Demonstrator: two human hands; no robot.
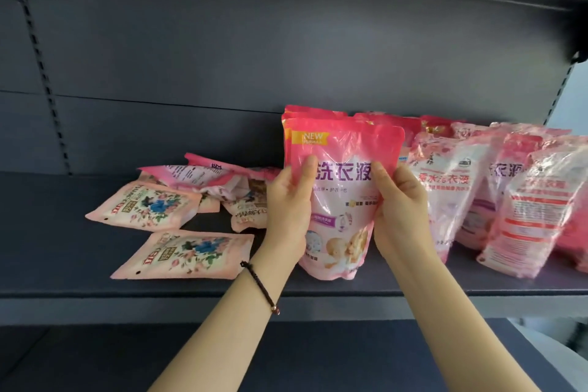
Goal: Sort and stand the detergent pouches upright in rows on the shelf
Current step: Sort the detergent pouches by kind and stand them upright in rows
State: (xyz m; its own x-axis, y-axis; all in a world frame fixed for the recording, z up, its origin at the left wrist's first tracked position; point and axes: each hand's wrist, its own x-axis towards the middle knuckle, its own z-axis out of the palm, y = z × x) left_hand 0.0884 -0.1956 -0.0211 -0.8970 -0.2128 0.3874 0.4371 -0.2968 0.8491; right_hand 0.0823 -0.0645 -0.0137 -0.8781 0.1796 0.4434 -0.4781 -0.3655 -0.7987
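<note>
Held pouch: a glossy pink stand-up pouch (343, 149). It has a yellow "NEW" banner at its top left corner, large purple Chinese characters across the middle, and a paler lower half with small round pictures.
Its place: upright, near the front edge of the shelf (63, 264), about the middle of its width. Its base is down at the shelf, but I cannot tell if it rests there fully.
Left hand: the left hand (288, 200) grips the pouch's left side, with the thumb on the front face and the fingers hidden behind.
Right hand: the right hand (401, 207) grips the right side in the same way, with the thumb on the front.
Row behind: the tops of same-coloured pouches (305, 111) show directly behind the held one, toward the back edge.
Right end: pink-and-white pouches (445, 188) stand or lean close together; their print is blurred.
Left part: two floral pouches (144, 205) lie flat, one nearer the front edge, and a loose heap (203, 175) lies behind them.
Wrist: a dark beaded bracelet (261, 286) is on the left wrist.
</note>
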